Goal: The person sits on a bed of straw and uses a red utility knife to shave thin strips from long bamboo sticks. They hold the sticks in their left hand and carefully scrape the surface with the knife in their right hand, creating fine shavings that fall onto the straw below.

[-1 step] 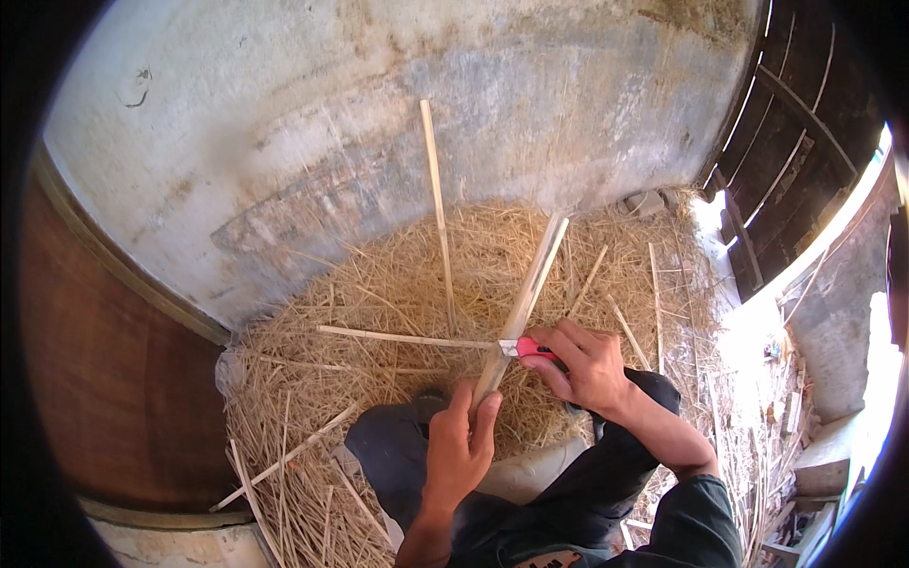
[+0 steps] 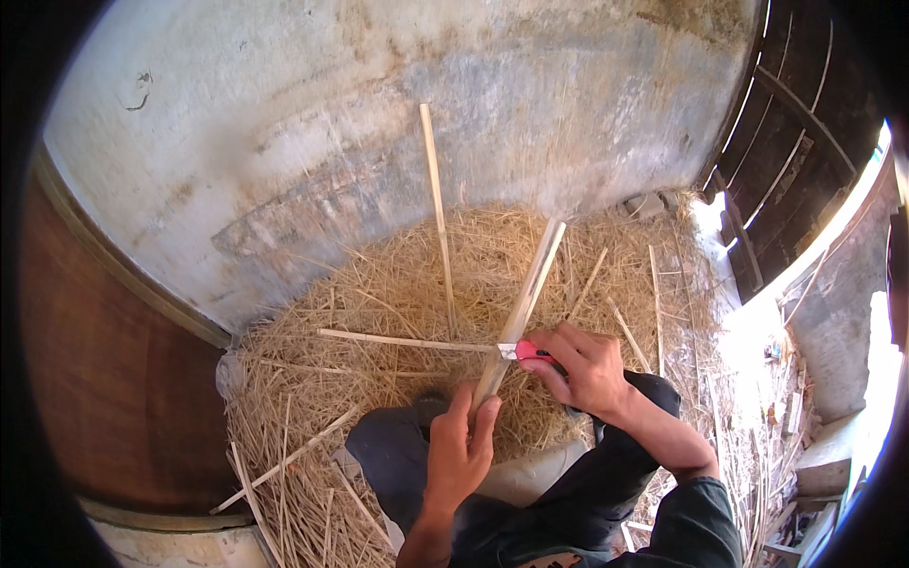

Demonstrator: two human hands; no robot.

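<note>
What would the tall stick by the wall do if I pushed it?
The tall stick would probably tip or slide sideways easily, because it's thin and stands nearly upright, with its foot in loose-looking straw. It's likely stiff rather than floppy, since it stands straight without sagging. It may be light too, being so slim.

Looks to me like a rough shed workshop, with straw point(image 2: 511, 246) underfoot, a stained wall point(image 2: 379, 142), daylight through gappy boards point(image 2: 805, 66), and a knife point(image 2: 530, 351) against a stick point(image 2: 532, 284).
</note>
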